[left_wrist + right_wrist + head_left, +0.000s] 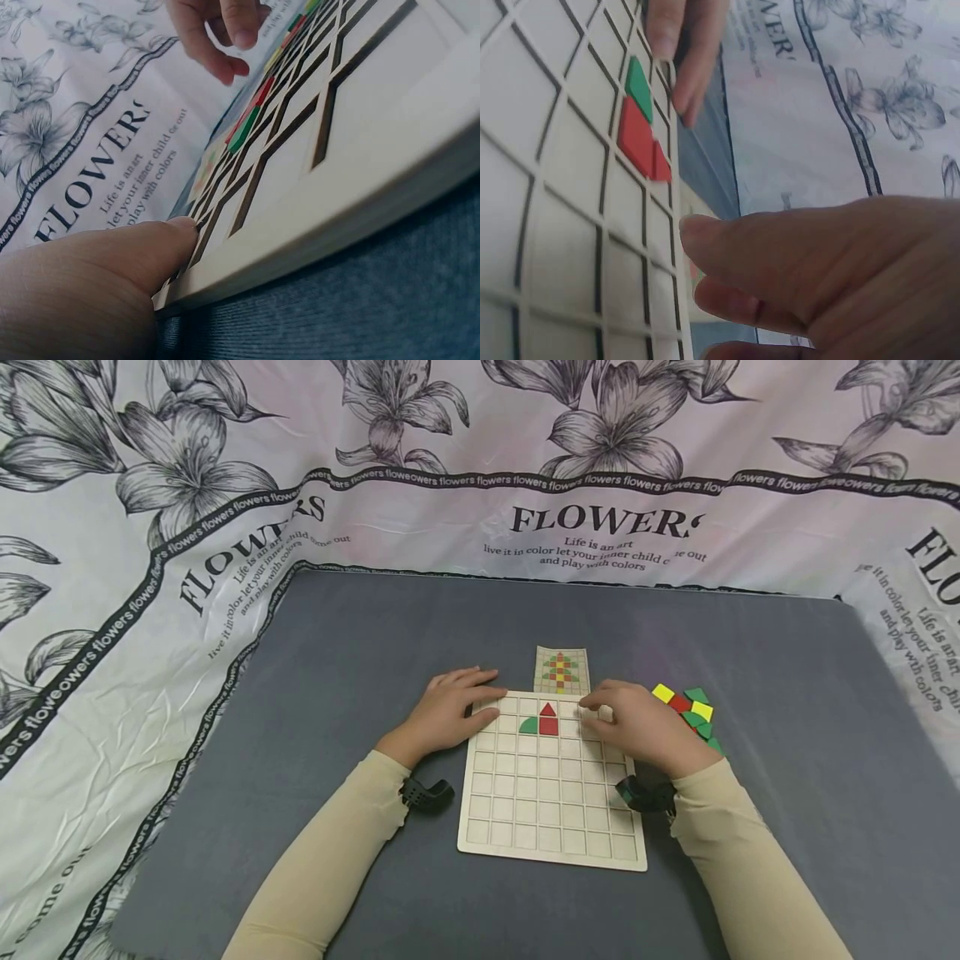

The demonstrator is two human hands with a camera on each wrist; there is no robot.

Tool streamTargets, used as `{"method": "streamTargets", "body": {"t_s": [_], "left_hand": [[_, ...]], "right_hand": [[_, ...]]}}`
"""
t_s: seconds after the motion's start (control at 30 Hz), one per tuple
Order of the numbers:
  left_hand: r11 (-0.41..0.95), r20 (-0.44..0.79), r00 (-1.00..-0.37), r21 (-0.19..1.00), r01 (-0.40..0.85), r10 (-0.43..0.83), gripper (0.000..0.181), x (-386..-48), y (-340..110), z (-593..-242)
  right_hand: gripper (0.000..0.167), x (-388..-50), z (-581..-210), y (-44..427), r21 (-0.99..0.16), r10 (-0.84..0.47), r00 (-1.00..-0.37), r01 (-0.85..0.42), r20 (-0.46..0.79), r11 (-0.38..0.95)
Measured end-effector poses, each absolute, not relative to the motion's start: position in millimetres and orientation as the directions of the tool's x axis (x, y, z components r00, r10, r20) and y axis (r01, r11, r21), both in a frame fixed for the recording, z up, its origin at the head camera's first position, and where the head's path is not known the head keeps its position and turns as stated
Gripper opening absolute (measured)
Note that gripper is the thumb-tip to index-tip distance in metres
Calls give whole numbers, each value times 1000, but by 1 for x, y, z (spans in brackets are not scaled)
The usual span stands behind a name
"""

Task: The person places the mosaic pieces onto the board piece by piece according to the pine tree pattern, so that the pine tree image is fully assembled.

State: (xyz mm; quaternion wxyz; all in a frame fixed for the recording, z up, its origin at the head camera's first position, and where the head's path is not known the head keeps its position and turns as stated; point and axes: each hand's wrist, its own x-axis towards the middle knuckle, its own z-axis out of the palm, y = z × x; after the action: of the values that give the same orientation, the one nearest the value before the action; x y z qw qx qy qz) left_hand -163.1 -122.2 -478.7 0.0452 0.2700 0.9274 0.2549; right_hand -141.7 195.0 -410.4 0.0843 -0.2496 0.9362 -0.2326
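Observation:
A pale wooden grid board point(551, 810) lies on the grey table. My left hand point(448, 706) rests at its upper left corner, thumb and fingers touching the edge. In the left wrist view the thumb point(154, 251) lies along that edge. Set in the grid's upper part are a red triangle point(548, 710), a red square point(548, 727) below it and a green quarter-round piece point(528, 725) beside the square. Over the board's upper right part is my right hand point(641, 722), fingers bent. No piece shows between its parted thumb and fingers in the left wrist view.
A small pattern card point(561, 670) with a coloured tree-like figure lies behind the board, partly covered by it. Several loose pieces, including a yellow square point(702, 710), lie beyond the right hand. Floral sheeting point(420, 527) borders the table at the back and left.

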Motion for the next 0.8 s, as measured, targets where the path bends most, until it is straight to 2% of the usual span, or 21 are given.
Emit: {"method": "streamTargets", "body": {"t_s": [0.43, 0.67, 0.8], "left_hand": [[722, 44, -853, 511, 467, 520, 44, -163, -122, -477], [720, 56, -852, 509, 472, 520, 44, -163, -123, -478], [720, 56, -851, 507, 474, 521, 44, -163, -123, -478]], "right_hand": [[29, -138, -405, 236, -478, -406, -911, -327, -69, 815], [33, -134, -410, 257, -442, -387, -921, -328, -48, 835], [28, -132, -414, 267, -431, -374, -927, -331, -17, 840]]}}
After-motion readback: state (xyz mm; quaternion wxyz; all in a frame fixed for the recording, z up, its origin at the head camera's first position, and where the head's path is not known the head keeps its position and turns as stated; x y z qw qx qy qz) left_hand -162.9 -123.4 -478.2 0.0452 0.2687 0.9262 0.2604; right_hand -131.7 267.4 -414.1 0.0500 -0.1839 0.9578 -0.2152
